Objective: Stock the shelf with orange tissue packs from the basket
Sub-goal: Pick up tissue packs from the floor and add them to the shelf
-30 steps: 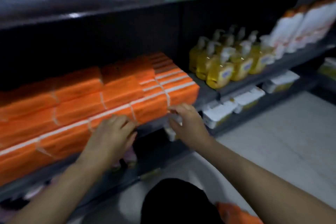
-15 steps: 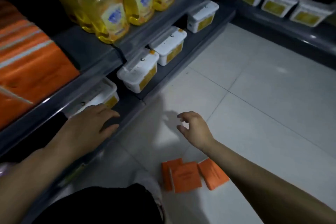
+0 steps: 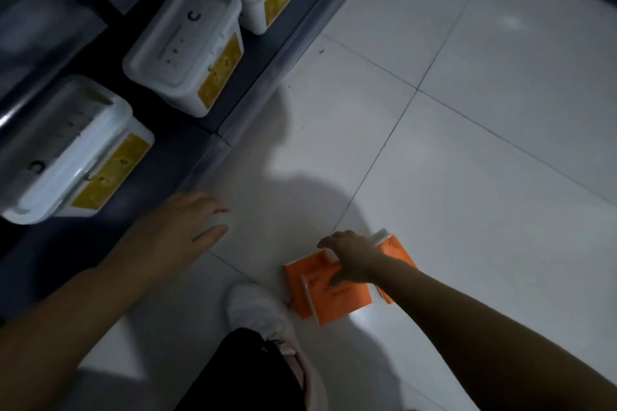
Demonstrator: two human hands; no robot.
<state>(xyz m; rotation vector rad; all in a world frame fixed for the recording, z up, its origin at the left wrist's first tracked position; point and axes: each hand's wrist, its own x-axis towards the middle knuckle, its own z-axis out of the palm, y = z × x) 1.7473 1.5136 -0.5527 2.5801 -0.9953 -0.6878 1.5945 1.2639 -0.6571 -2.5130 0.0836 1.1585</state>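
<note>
Orange tissue packs (image 3: 334, 294): loose in a small overlapping cluster on pale tiled floor (image 3: 467, 143), just beside a white shoe (image 3: 257, 307); no basket in view.

Right hand (image 3: 354, 260): laid on top of the cluster, fingers spread across the upper faces; gripping or merely touching, impossible to tell.

Left hand (image 3: 182, 227): relaxed, fingers straight, holding nothing, near the foot of the bottom shelf (image 3: 267, 77).

Risks, as judged:
- Lifting several at once with one spread hand: likely to lose an outer pack.
- Smooth wrapping on smooth tile: apt to skid away under a downward press instead of lifting.
- Shoe close enough to tread on or kick the nearest pack (worse in dim light).

Writing:
- Pack faces: dark print, blurred, unreadable.
- White tubs (image 3: 180, 47) on the bottom shelf: yellow side labels with dark marks, illegible; a C-like mark on two lids.
- No brand name readable anywhere.
</note>
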